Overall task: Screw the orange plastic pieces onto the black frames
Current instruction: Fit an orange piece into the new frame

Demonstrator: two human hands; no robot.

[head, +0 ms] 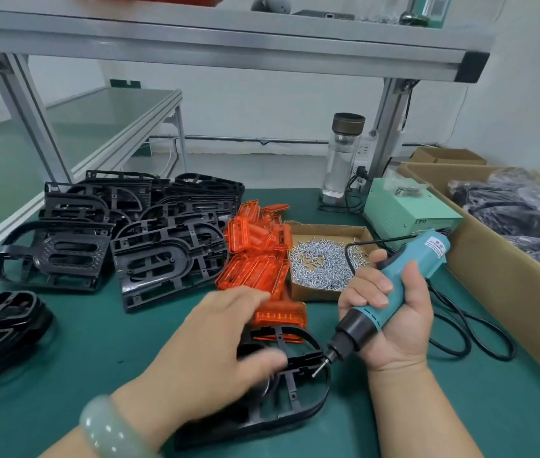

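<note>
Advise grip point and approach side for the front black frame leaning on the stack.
Probably its near straight rail, from the front-left: the black frame lies tilted with that edge at the mat, open slots admit fingers, and orange pieces crowd its right side.

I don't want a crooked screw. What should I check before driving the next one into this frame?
1. Is the orange piece lying on the black frame: ok, at its far end.
2. Is the left hand steadying the frame: cannot tell, it is blurred.
3. Does the right hand grip the screwdriver: ok.
4. Is a screw on the bit: cannot tell.
5. Is the bit seated in a hole: cannot tell.
6. Are screws in the box: ok.
</note>
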